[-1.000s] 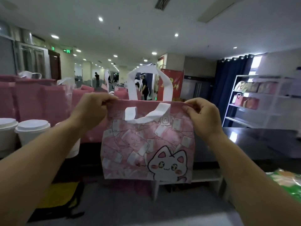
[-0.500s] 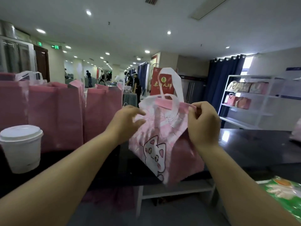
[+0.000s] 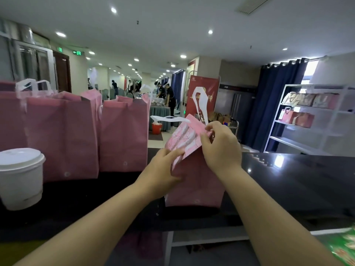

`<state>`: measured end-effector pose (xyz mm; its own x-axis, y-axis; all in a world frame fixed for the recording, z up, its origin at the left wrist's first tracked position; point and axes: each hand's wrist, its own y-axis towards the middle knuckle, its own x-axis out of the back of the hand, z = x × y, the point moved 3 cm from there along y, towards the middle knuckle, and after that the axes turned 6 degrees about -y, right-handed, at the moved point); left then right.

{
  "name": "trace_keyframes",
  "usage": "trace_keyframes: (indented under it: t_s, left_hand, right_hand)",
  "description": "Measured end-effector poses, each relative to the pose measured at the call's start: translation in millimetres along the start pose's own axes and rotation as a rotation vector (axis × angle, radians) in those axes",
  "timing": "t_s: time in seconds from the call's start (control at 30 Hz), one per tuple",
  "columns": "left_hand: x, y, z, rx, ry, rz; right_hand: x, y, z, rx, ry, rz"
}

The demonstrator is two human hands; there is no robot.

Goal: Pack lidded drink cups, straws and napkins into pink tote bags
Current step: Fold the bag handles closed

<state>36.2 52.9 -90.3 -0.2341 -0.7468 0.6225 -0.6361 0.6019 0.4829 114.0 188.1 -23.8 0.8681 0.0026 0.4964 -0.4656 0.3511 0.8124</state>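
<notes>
The pink tote bag [image 3: 194, 181] is pinched at its rim by the raised right hand [image 3: 221, 146] and gripped lower by curled fingers of the left hand [image 3: 163, 171].

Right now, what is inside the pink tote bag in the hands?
Nothing inside shows. The pink tote bag hides its interior behind its own walls; left hand and right hand grip its top.

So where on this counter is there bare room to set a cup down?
The widest bare patch is the black counter right of the held bag. A narrower strip lies between the lidded cup and that bag, in front of the standing bags. Cup and bags crowd the left end.
</notes>
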Motion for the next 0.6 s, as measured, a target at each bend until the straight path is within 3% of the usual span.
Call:
trace_keyframes:
  t_s: [0.33, 0.5, 0.6]
  left_hand:
    - [-8, 56, 28, 0.14, 0.121, -0.109]
    - [-8, 69, 31, 0.118, 0.123, -0.113]
    - [4, 60, 27, 0.075, 0.116, -0.124]
  right_hand:
    - [-53, 48, -9, -0.049, 0.039, 0.207]
    - [-66, 61, -15, -0.06, -0.001, 0.231]
    - [-63, 64, -13, -0.052, 0.012, 0.15]
